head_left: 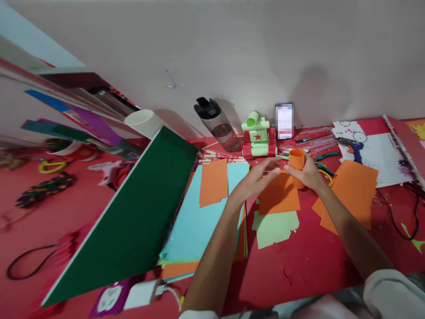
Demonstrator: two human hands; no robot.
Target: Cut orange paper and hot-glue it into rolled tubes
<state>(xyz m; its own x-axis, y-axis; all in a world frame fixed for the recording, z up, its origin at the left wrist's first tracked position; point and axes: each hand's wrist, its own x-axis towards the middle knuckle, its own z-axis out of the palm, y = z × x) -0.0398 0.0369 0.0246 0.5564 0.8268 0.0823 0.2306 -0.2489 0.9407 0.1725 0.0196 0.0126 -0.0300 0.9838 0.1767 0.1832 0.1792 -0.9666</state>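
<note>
My right hand (309, 172) grips an upright tube of rolled orange paper (296, 159), its round top end facing up. My left hand (255, 179) is just left of the tube, fingers stretched out and holding nothing. Beneath the hands lies an orange paper sheet (279, 199), overlapping a light green sheet (277, 228) with a torn-looking edge. Behind them, against the wall, stands a small tank-like model (259, 136) of light green paper rolls with red strips and a red star. The tube hides part of what is behind it.
Coloured sheets (186, 221) are stacked to the left beside a tilted dark green board (133, 217). A water bottle (221, 128) and a phone (284, 120) stand by the wall. At right are orange sheets (355, 190), a blue glue gun (356, 148) and a black cable (396, 223).
</note>
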